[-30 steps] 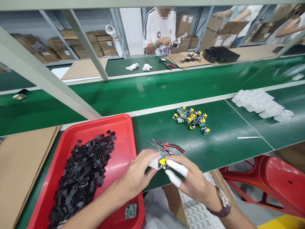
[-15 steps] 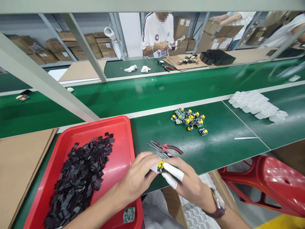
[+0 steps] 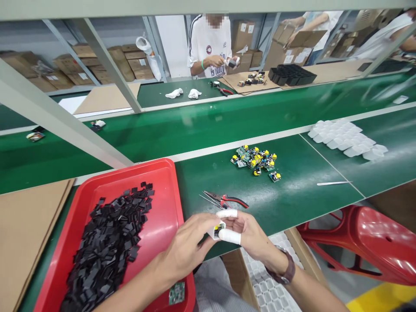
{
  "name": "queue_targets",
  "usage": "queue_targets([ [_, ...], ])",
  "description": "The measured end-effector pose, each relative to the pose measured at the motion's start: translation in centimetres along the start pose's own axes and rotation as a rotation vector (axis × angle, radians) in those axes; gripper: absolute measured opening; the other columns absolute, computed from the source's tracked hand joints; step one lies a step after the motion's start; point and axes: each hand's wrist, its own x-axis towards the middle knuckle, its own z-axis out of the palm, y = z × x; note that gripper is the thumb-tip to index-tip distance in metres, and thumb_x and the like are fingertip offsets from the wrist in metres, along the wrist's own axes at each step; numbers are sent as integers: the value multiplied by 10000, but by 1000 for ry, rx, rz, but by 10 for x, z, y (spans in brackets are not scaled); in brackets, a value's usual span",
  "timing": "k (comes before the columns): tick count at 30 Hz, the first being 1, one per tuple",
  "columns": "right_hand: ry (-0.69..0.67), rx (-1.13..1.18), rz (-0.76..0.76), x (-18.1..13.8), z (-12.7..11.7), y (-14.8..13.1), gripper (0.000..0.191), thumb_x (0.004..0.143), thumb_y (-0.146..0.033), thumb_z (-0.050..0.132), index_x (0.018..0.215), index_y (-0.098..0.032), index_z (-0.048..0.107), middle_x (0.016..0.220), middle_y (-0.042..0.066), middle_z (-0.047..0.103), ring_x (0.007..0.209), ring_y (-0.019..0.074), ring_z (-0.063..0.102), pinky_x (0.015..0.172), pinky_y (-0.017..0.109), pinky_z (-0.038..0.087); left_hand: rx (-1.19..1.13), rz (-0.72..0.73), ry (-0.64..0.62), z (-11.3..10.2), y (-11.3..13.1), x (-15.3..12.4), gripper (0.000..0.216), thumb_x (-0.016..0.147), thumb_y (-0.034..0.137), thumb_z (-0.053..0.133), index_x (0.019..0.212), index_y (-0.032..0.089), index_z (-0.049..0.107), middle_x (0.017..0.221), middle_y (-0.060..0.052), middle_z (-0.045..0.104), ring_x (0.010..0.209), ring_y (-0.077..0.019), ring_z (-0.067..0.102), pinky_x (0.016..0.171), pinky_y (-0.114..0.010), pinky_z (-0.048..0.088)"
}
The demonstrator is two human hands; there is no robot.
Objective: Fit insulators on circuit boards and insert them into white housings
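Since the earlier frame, the yellow-topped board [image 3: 217, 227] has been going deeper into the white case [image 3: 213, 234], and the fingers of the right hand [image 3: 250, 236] have been spreading wider around the opening. Now the left hand [image 3: 187, 240] is grasping the case between thumb and fingers, and it is keeping it above the near edge of the green table [image 3: 292, 199]. Most of the board is sitting inside this case. With white covers on the thumb and one finger, the right hand is standing at the mouth of the case; I cannot tell if it is also gripping it.

Just beyond the hands, pliers [image 3: 225, 201] and tweezers [image 3: 209, 200] are lying close together. Farther, a pile of similar boards [image 3: 255, 158] is resting on the table, and one single board [image 3: 275, 176] is lying just beside it. To the left, a red tray [image 3: 164, 216] is holding many black pieces [image 3: 107, 242], and a green board [image 3: 177, 293] is lying near its close edge.
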Motion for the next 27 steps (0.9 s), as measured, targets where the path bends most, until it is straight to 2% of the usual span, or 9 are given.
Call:
queue_targets([
  [4, -3, -29, -15, -1, -7, 8, 541, 780, -394, 892, 1219, -199, 645, 1059, 99, 785, 962, 217, 780, 915, 406, 646, 5, -6, -17, 4, -1, -5, 439, 945, 87, 670, 1352, 194, 546, 1194, -117, 716, 1123, -221, 700, 958, -376, 622],
  [7, 74, -164, -96, -3, -18, 16, 624, 798, -374, 881, 1331, -216, 596, 1128, 115, 776, 967, 217, 783, 914, 415, 650, 119, -14, -96, 2, -14, 0, 349, 974, 95, 622, 1304, 204, 590, 1227, -128, 677, 1104, -215, 703, 931, -342, 621],
  [10, 183, -389, -266, -4, -32, 17, 484, 884, -340, 801, 1325, -229, 635, 1254, 132, 733, 1060, 224, 760, 959, 430, 634, 232, 40, -99, -8, -45, 27, 209, 991, 131, 605, 1169, 218, 671, 1184, -110, 674, 1028, -199, 716, 877, -312, 620],
  [14, 328, -681, -453, 0, -61, 2, 269, 977, -294, 675, 1236, -223, 683, 1173, 99, 740, 949, 174, 764, 883, 342, 647, 346, 143, 78, -16, -98, 83, 88, 971, 226, 664, 1049, 229, 705, 1104, -76, 713, 979, -211, 726, 911, -355, 600],
  [17, 544, -980, -549, 7, -111, -20, 253, 974, -286, 666, 1217, -215, 679, 1207, 105, 716, 1023, 182, 732, 944, 351, 615, 347, 167, 58, -6, -129, 111, 132, 980, 331, 644, 1025, 235, 722, 1083, -60, 732, 921, -207, 747, 881, -324, 609],
  [20, 765, -1135, -585, 12, -184, -57, 263, 974, -279, 638, 1212, -173, 665, 1273, 151, 667, 1185, 234, 662, 1054, 442, 549, 337, 222, 35, 6, -153, 118, 241, 1005, 416, 573, 954, 243, 732, 1023, -53, 742, 839, -200, 760, 790, -274, 619],
  [23, 932, -1228, -598, 17, -254, -101, 272, 965, -269, 608, 1189, -123, 654, 1298, 201, 620, 1182, 270, 649, 1019, 487, 561, 364, 279, 12, 2, -177, 125, 312, 997, 518, 538, 946, 286, 740, 998, -19, 764, 803, -200, 766, 737, -262, 622],
  [25, 985, -1269, -608, 22, -282, -121, 274, 955, -252, 601, 1190, -118, 649, 1272, 198, 622, 1126, 267, 666, 988, 491, 577, 407, 232, 48, -10, -197, 138, 381, 987, 610, 490, 949, 319, 733, 986, 25, 771, 829, -204, 764, 790, -290, 624],
  [27, 978, -1302, -621, 29, -286, -127, 274, 956, -234, 596, 1208, -139, 645, 1241, 175, 639, 1069, 249, 682, 965, 477, 590, 498, 82, 133, -30, -218, 155, 489, 989, 666, 401, 950, 295, 716, 1001, 15, 768, 900, -222, 748, 891, -348, 606],
])
